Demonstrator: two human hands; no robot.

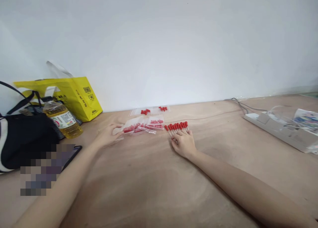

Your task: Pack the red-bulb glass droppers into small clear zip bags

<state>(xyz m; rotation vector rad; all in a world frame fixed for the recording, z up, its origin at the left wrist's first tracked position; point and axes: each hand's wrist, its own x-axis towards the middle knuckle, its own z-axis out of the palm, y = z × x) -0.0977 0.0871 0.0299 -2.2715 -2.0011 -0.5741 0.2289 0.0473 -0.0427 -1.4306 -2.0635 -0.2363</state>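
Note:
My right hand (185, 144) rests at the table's middle with bent fingers over a row of several droppers (177, 126). Their red bulbs point away from me, while the fingers partly hide the clear tubes. To the left, my left hand (109, 135) reaches the near-left edge of a pile of clear plastic bags (151, 126). Its thumb and index finger are apart, slightly blurred, and whether they touch a bag I cannot tell. Red bulbs show through these bags. Behind the pile, flat clear bags (154, 111) carry two clusters of small red bulbs (145, 111).
At left stand a yellow bag (84, 97), a tilted bottle of yellow liquid (63, 118) and a black bag (27, 138). A phone (72, 155) lies beside my left forearm. A white power strip (278, 132) with cables is at right. A white wall rises behind.

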